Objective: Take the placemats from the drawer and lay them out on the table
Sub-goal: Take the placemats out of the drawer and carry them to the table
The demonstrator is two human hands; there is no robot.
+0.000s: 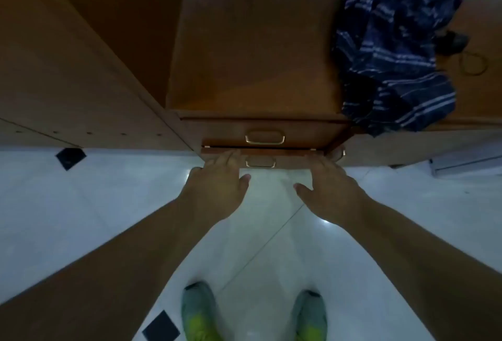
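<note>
Placemats are nowhere in sight; by my judgement they lie inside one of the two brown wooden drawers with brass loop handles, both of which show only their fronts. The upper drawer [264,134] looks shut. The lower drawer [260,160] sits just beneath it, with a dark gap along its top edge, so it may be slightly ajar; what it holds cannot be seen.

The left hand [217,188] reaches palm-down to the lower drawer front at about 11 o'clock from the person's feet, fingers loosely spread and empty, tips at the front's top edge. The right hand [330,185] mirrors it at 1 o'clock, fingers likewise spread, holding nothing.

The step in hand seems to be opening the lower drawer. The next move calls for hooking the fingertips over that edge, or taking the handle, and pulling straight back.

On the wooden cabinet top [252,55], at 2 o'clock, lies a crumpled navy striped cloth [394,50].
</note>
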